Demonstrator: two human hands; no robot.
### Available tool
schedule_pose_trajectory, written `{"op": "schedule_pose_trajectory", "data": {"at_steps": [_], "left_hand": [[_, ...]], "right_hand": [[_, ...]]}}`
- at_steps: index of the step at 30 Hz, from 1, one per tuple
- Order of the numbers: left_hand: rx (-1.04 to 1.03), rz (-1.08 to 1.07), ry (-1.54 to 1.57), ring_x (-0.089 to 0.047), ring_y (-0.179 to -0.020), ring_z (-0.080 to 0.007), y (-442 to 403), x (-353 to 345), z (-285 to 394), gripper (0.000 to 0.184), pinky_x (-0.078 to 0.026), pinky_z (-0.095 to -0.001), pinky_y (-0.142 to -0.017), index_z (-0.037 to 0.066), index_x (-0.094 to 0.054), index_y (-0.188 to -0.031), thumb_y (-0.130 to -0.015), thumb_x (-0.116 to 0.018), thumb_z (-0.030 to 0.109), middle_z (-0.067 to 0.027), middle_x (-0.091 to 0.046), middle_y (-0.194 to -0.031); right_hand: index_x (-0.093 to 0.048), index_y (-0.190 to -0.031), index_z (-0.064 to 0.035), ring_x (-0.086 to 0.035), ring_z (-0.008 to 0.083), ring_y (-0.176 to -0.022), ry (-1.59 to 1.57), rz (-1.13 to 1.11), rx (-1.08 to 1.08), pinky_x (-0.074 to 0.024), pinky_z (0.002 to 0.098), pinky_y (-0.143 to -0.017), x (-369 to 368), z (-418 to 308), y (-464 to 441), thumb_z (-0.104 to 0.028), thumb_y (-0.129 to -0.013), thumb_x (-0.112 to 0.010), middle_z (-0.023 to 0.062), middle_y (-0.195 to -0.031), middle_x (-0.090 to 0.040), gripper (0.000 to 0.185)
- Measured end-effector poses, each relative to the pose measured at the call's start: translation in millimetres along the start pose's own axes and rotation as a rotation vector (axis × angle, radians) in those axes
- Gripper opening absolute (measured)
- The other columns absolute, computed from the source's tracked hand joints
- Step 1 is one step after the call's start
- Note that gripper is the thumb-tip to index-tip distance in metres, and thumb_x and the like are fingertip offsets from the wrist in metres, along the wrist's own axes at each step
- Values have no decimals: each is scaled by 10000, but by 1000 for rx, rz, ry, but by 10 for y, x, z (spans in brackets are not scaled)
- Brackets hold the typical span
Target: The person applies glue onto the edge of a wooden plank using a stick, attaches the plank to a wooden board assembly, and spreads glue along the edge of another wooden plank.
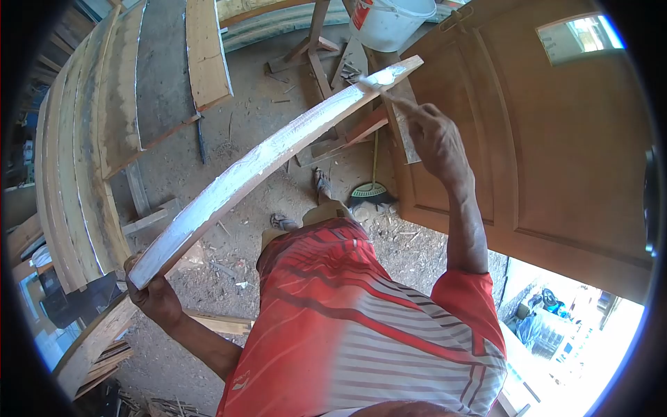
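A long wooden board [271,153] slants across the view, its upward face coated with a wet-looking white layer like glue. My left hand [156,299] is wrapped round the board's near lower-left end. Over the far end, my right hand [438,142] has its fingers curled, with the index finger pointing along toward the coated face. A small pale blurred tip meets the white layer just ahead of that finger; what tool it belongs to, if any, is hidden. The board's far end lies close to a wooden stand [403,132].
Long planks [104,104] with white seams lie at the left. A white bucket [392,24] stands at the top, beside a brown panelled door [556,153] on the right. A broom head [372,192] rests on the floor [243,90], which is strewn with wood scraps.
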State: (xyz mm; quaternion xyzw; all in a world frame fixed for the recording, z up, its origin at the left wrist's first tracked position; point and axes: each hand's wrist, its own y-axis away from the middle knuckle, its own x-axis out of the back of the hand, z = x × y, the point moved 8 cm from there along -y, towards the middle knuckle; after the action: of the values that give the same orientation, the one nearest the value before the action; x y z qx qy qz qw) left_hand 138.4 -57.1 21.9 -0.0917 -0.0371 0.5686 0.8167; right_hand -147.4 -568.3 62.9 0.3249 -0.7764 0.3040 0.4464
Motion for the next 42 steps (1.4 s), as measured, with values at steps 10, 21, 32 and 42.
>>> {"op": "schedule_pose_trajectory", "data": {"at_steps": [10,21,32,42], "left_hand": [[-25,10,0,-588,-1220,-233,-7,-40,185,556,-416,-410,-1118,3,-664,-1247,-819,-877,288,-86,-640,-1271],[-7,2,-82,-592,-1220,-235,86,2,324,652,-426,-412,-1115,-8,-641,-1285,-794,-898,335,-86,-641,-1265],[-32,-28,-154,-579,-1194,-218,-43,15,208,577,-415,-389,-1092,-33,-634,-1250,-831,-843,305,-80,-621,-1232],[-75,-25,-180,-604,-1167,-228,-64,18,248,620,-430,-395,-1079,-43,-627,-1273,-842,-846,345,-100,-642,-1229]], "right_hand": [[-660,-1193,49,-675,169,-869,-695,431,-553,-531,314,-772,-1063,832,449,-130,-1004,-622,133,-1017,-729,264],[-666,-1166,18,-616,127,-870,-766,588,-456,-507,301,-792,-1342,292,238,-133,-998,-637,88,-974,-692,228],[-658,-1259,6,-695,168,-848,-335,455,-336,-547,318,-750,-496,919,195,-130,-1009,-600,135,-920,-723,290],[-681,-1263,-47,-677,410,-1054,32,365,-214,-547,476,-873,-403,1524,-255,-92,-984,-571,235,-1100,-705,303]]}}
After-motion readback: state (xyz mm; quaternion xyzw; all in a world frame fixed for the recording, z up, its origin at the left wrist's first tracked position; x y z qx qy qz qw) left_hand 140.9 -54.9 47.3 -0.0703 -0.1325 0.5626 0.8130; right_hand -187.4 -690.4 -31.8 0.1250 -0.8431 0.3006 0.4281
